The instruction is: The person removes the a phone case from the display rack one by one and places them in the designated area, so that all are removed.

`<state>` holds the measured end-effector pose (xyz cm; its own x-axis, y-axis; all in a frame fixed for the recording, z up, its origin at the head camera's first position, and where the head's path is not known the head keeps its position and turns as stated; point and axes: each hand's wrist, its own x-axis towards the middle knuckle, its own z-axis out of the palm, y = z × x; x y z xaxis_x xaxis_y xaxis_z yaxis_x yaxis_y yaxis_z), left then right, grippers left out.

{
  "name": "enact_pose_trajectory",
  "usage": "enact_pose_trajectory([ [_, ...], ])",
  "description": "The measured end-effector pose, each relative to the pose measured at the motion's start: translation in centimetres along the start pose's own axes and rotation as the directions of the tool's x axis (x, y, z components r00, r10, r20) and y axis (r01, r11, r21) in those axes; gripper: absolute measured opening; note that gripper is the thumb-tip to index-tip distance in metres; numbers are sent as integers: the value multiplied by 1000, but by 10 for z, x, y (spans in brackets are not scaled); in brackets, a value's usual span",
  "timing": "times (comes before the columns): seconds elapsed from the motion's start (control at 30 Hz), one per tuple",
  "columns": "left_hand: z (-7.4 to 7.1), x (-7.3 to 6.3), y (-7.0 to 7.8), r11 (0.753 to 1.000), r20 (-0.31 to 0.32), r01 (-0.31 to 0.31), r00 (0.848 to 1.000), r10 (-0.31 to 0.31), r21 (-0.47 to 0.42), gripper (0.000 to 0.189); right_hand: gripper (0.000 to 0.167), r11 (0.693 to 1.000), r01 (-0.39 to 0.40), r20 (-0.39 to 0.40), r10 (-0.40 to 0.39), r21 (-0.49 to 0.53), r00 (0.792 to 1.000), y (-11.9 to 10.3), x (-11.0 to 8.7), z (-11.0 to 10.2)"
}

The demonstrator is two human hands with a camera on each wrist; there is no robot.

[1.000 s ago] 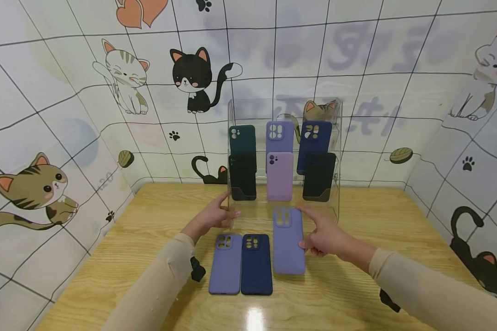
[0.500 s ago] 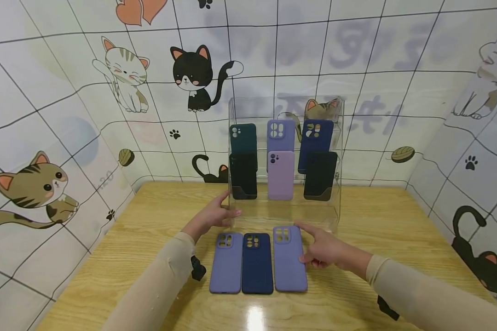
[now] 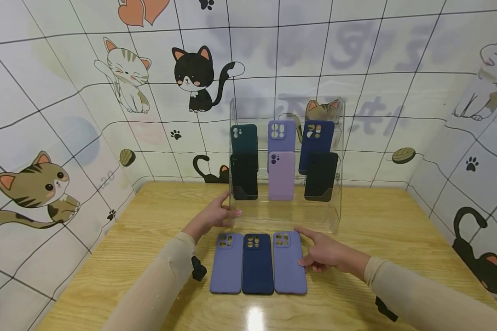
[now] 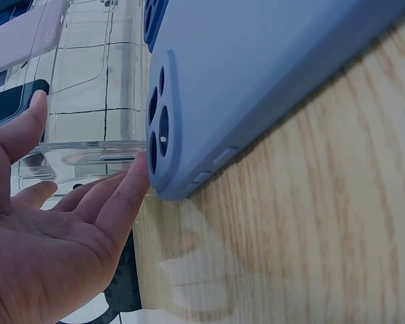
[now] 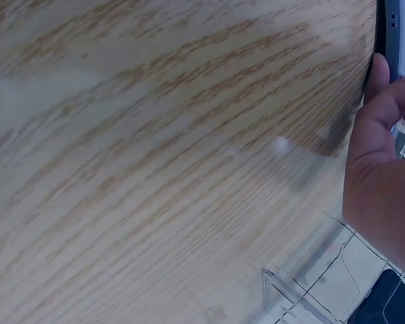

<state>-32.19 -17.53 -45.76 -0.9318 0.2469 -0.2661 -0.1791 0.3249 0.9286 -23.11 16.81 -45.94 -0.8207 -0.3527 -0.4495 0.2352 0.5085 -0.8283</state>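
Three phone cases lie side by side on the wooden table: a purple phone case (image 3: 226,271), a navy phone case (image 3: 258,271) and a second purple phone case (image 3: 290,271). My right hand (image 3: 327,250) holds that right-hand case by its edge, forefinger at the top corner and thumb along the side. Behind them rises a clear display stand (image 3: 286,214). Its left side wall is held by my left hand (image 3: 213,216); in the left wrist view, thumb and fingers are spread about the clear edge. In the right wrist view, the curled fingers are partly cut off.
Two rows of cases fill the stand, among them a green case (image 3: 244,138), a lilac case (image 3: 281,177) and a black case (image 3: 320,179). Cat-patterned tiled walls (image 3: 377,46) enclose the table (image 3: 381,220) at the back and sides.
The right hand has lowered the right-hand purple case toward me and laid it on the table in line with the other two. My left hand has stayed at the stand.
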Motion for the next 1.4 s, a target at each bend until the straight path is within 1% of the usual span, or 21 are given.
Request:
enact_pose_trajectory([
  [0.3, 1, -1, 0, 1000, -10, 9, 1000, -9, 3, 96, 102, 1000, -2, 26, 2, 7, 1000, 2, 1, -2],
  [0.63, 1, 0, 1, 1000, -11, 8, 1000, -8, -6, 96, 98, 1000, -14, 10, 14, 5, 1000, 0, 0, -1],
  [1.03, 1, 2, -1, 1000, -11, 8, 1000, -8, -15, 97, 95, 1000, -10, 20, 10, -3, 1000, -3, -6, 0],
  [1.3, 0, 1, -1, 1000, -2, -1, 1000, 1, -3, 96, 95, 1000, -18, 24, 18, 0, 1000, -2, -6, 0],
  [1.4, 0, 2, -2, 1000, -11, 9, 1000, -10, -15, 96, 94, 1000, -16, 24, 16, 0, 1000, -1, -5, 0],
])
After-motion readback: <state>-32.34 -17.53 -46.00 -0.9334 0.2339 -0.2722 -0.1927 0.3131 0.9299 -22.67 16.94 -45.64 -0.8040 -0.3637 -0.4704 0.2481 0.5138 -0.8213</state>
